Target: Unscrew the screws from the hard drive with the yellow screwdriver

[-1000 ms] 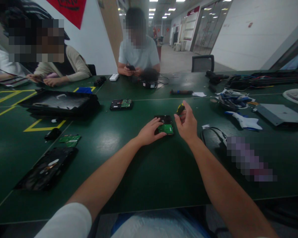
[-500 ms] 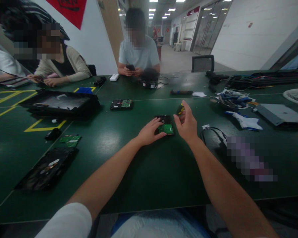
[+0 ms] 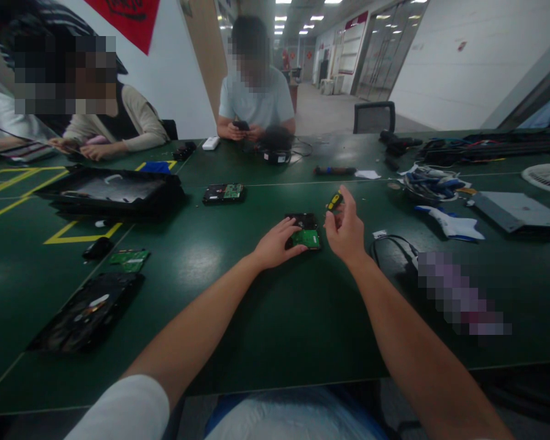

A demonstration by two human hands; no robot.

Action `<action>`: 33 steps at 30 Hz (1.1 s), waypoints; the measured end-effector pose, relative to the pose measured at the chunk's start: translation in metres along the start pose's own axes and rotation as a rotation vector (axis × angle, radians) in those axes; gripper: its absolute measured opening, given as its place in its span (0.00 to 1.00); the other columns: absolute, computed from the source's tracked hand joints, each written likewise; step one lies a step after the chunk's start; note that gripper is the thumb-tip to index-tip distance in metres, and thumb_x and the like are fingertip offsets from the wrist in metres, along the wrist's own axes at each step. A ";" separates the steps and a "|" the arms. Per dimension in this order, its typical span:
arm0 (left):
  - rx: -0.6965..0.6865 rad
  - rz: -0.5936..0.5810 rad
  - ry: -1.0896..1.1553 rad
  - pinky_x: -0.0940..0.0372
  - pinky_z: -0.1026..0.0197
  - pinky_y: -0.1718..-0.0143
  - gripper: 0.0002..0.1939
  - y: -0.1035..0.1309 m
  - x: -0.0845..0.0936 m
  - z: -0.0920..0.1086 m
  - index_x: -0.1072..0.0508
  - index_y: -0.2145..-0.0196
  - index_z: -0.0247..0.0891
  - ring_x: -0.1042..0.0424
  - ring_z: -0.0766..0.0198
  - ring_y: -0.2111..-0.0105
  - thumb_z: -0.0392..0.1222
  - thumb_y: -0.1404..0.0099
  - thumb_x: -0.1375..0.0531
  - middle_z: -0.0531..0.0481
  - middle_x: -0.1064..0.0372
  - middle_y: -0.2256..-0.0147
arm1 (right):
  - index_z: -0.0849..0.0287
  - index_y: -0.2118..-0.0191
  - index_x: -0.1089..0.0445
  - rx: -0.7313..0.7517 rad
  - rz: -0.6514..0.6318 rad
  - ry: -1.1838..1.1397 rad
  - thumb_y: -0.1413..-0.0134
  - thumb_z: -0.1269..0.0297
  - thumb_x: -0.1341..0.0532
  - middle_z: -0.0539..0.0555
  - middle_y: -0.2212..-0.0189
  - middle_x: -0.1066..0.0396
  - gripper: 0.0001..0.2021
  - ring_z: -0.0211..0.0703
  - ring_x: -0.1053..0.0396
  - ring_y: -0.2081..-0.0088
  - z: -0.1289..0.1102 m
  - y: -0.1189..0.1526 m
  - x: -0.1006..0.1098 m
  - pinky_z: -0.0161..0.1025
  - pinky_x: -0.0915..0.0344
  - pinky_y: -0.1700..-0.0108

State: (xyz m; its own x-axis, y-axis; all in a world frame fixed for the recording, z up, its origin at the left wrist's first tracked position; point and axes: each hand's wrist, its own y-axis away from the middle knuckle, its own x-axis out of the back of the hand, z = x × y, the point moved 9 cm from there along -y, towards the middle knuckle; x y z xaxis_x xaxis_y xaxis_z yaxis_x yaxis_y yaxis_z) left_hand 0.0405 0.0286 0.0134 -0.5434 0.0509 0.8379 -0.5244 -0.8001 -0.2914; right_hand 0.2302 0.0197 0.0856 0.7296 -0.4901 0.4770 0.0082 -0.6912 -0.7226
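A hard drive [image 3: 308, 238] with a green circuit board facing up lies flat on the green table. My left hand [image 3: 277, 243] grips its left side, thumb along the near edge and fingers over the top. Just right of the drive, my right hand [image 3: 345, 226] is raised, its fingers closed around a small screwdriver [image 3: 334, 200] with a black and yellow handle. The screwdriver's shaft is not clearly visible. A second hard drive [image 3: 223, 193] rests farther back to the left.
To the left are an opened black drive casing [image 3: 87, 313], a loose green circuit board [image 3: 131, 260] and a large black tray [image 3: 112, 190]. Bundled cables [image 3: 433, 183], a grey metal box [image 3: 522, 211] and a blue-white packet [image 3: 451, 223] lie right. A person [image 3: 256, 104] sits opposite, holding a phone.
My right hand has shifted slightly right and turned, so more of the screwdriver's yellow handle shows. My left hand and the hard drive have stayed put.
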 end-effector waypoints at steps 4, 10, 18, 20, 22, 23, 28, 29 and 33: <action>0.002 0.000 0.004 0.47 0.40 0.27 0.34 0.000 0.000 0.000 0.32 0.35 0.42 0.52 0.48 0.25 0.64 0.31 0.39 0.42 0.46 0.27 | 0.50 0.26 0.52 0.005 0.016 0.001 0.31 0.57 0.43 0.61 0.41 0.28 0.33 0.51 0.21 0.56 0.000 0.000 0.001 0.52 0.20 0.54; 0.004 -0.002 0.004 0.47 0.41 0.27 0.34 0.000 0.001 0.001 0.32 0.35 0.42 0.52 0.48 0.25 0.64 0.31 0.39 0.42 0.46 0.27 | 0.49 0.27 0.49 0.013 0.025 0.036 0.32 0.56 0.41 0.60 0.41 0.28 0.32 0.52 0.22 0.54 -0.002 -0.001 0.002 0.53 0.21 0.52; 0.000 0.001 -0.001 0.48 0.41 0.26 0.35 0.000 -0.001 -0.001 0.32 0.35 0.42 0.52 0.48 0.25 0.65 0.31 0.39 0.41 0.46 0.27 | 0.52 0.26 0.50 0.014 0.021 0.019 0.31 0.55 0.42 0.63 0.38 0.30 0.33 0.51 0.21 0.57 0.000 0.000 0.001 0.53 0.20 0.54; -0.001 0.002 0.000 0.48 0.41 0.26 0.35 0.000 -0.001 -0.001 0.32 0.35 0.42 0.52 0.48 0.25 0.64 0.31 0.39 0.42 0.46 0.27 | 0.52 0.26 0.50 0.013 0.022 0.026 0.31 0.54 0.42 0.64 0.38 0.31 0.33 0.52 0.21 0.56 0.000 -0.001 0.001 0.53 0.20 0.54; -0.002 0.000 0.000 0.48 0.41 0.27 0.34 0.000 -0.001 0.000 0.32 0.35 0.43 0.52 0.48 0.25 0.64 0.31 0.39 0.42 0.46 0.27 | 0.52 0.26 0.50 0.016 0.017 0.029 0.32 0.55 0.41 0.64 0.38 0.31 0.33 0.53 0.21 0.54 -0.001 -0.001 0.001 0.53 0.20 0.54; -0.001 0.001 -0.001 0.48 0.40 0.27 0.34 0.000 0.000 0.000 0.32 0.35 0.43 0.52 0.48 0.25 0.64 0.31 0.39 0.42 0.46 0.27 | 0.51 0.26 0.50 0.015 0.013 0.026 0.32 0.55 0.41 0.64 0.38 0.31 0.33 0.53 0.21 0.54 -0.002 -0.001 0.001 0.52 0.20 0.54; -0.005 0.014 -0.004 0.48 0.42 0.26 0.35 0.001 0.000 0.001 0.32 0.35 0.42 0.51 0.48 0.25 0.64 0.31 0.39 0.41 0.45 0.27 | 0.50 0.24 0.55 -0.007 -0.010 -0.001 0.31 0.57 0.42 0.62 0.39 0.29 0.35 0.51 0.20 0.57 0.000 0.001 -0.002 0.50 0.20 0.54; -0.010 0.013 -0.003 0.47 0.42 0.26 0.35 0.001 0.000 0.001 0.32 0.35 0.41 0.51 0.48 0.25 0.64 0.31 0.39 0.41 0.45 0.27 | 0.50 0.24 0.54 -0.008 -0.011 0.000 0.31 0.57 0.42 0.62 0.40 0.28 0.34 0.51 0.20 0.57 0.000 0.001 -0.002 0.50 0.20 0.54; -0.015 0.009 -0.004 0.47 0.42 0.27 0.35 0.000 0.000 0.001 0.32 0.35 0.41 0.51 0.48 0.25 0.64 0.31 0.39 0.41 0.45 0.27 | 0.51 0.25 0.52 0.016 0.000 0.018 0.30 0.55 0.42 0.63 0.40 0.29 0.33 0.52 0.21 0.54 0.000 0.001 -0.002 0.51 0.20 0.53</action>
State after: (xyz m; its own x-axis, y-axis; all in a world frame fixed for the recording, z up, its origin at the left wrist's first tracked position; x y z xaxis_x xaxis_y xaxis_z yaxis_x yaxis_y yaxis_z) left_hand 0.0414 0.0282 0.0134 -0.5454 0.0417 0.8371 -0.5297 -0.7912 -0.3057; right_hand 0.2287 0.0199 0.0839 0.7175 -0.4997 0.4852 0.0190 -0.6824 -0.7308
